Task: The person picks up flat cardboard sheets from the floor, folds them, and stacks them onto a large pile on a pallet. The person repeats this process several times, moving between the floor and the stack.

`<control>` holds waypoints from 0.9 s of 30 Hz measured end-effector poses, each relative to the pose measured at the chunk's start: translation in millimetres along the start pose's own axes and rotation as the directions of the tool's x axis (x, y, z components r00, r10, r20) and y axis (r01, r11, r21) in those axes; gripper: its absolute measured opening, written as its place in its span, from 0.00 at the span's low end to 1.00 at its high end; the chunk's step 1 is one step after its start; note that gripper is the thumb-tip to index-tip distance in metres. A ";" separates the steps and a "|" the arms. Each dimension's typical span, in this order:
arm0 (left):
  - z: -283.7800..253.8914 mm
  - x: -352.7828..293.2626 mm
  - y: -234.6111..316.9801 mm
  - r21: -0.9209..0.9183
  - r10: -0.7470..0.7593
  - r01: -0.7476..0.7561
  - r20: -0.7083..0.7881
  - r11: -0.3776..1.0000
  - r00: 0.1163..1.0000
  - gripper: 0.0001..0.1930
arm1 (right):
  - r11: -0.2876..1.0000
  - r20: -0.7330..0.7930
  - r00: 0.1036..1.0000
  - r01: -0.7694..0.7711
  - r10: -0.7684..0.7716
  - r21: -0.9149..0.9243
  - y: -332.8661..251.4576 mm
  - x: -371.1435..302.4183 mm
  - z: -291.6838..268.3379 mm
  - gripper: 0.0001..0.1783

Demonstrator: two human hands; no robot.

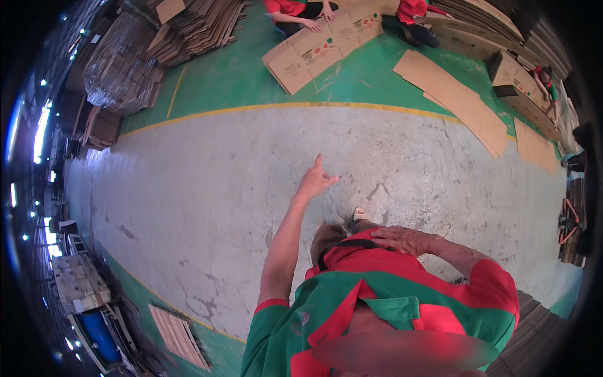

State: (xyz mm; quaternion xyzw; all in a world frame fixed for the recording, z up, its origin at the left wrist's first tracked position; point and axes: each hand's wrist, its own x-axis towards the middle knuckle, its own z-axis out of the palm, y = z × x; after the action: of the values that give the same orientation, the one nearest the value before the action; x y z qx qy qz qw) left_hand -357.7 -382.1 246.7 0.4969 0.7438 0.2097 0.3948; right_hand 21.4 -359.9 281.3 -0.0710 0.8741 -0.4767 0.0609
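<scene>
My left hand [316, 181] is stretched out ahead over the grey floor [207, 188], holding nothing. Its index finger points forward and the thumb stands out to the side; the other fingers look partly curled. Against the front of my red and green shirt [433, 276] rests my right hand [402, 239], fingers extended and lying flat near the waist. No object shows in it. One light-coloured shoe [359, 214] is visible below me.
Beyond a yellow line [301, 105], people handle printed cardboard sheets [326, 50] on green floor. Plain cardboard sheets [452, 94] lie far right. Wrapped cardboard stacks [122, 69] stand far left. Machinery with a blue drum [99, 336] and flat strips [179, 336] are near left.
</scene>
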 end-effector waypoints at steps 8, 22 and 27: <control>-14.0 37.3 -62.8 -0.103 0.010 -0.004 0.053 0.995 0.999 0.52 | 0.997 -0.030 0.997 -0.076 0.076 -0.018 30.1 42.2 -28.8 0.39; -128.5 114.8 -206.7 -0.007 -0.012 0.012 0.095 1.000 0.995 0.49 | 0.984 -0.181 0.968 -0.177 0.174 -0.001 74.0 190.2 -97.0 0.38; -145.5 146.3 -220.5 -0.117 -0.070 0.087 0.146 0.989 0.987 0.47 | 0.987 -0.187 0.970 -0.159 0.154 -0.012 92.1 224.4 -134.2 0.40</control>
State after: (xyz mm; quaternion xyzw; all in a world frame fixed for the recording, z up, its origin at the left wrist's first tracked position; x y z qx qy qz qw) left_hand -628.4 -330.2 123.3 0.4555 0.7186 0.2035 0.4845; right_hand -228.5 -240.8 267.3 0.0421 0.8851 -0.4633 0.0155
